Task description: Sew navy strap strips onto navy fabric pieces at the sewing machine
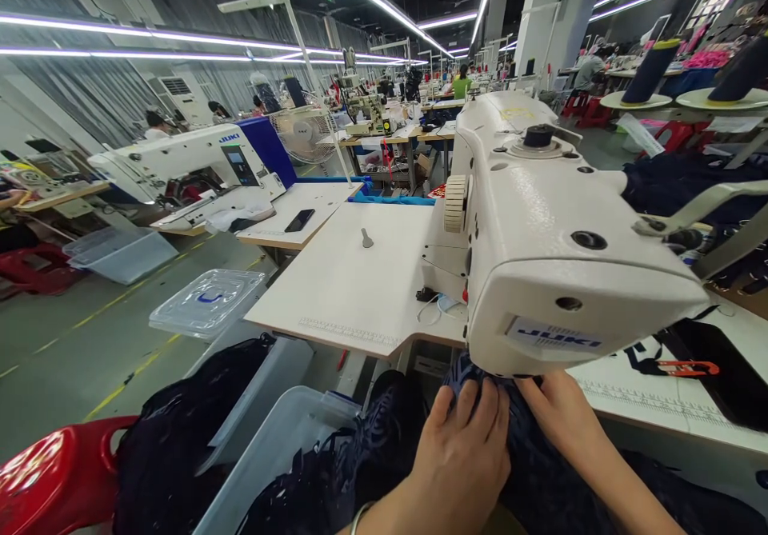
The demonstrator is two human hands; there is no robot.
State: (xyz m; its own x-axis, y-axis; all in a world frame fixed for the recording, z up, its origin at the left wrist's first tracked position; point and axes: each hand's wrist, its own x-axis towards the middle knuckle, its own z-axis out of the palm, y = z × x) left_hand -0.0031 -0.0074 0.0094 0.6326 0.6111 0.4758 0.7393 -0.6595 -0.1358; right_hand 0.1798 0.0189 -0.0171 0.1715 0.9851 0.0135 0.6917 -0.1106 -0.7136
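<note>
A white sewing machine (576,231) stands close in front, its head over both hands. Dark navy fabric (528,447) lies beneath the head and hangs down towards the lap. My left hand (465,447) rests on the fabric left of the head, its fingers bent and pressed on the cloth. Beside it, my right hand (558,411) pinches the fabric at the head's lower edge, with its fingertips partly hidden. The needle area is hidden behind the machine head.
A white table (342,271) with a small grey metal piece (366,238) extends left. Clear bins (288,439) with dark fabric and a red stool (60,471) stand lower left. Orange-handled snips (690,368) and a black phone (720,367) lie right.
</note>
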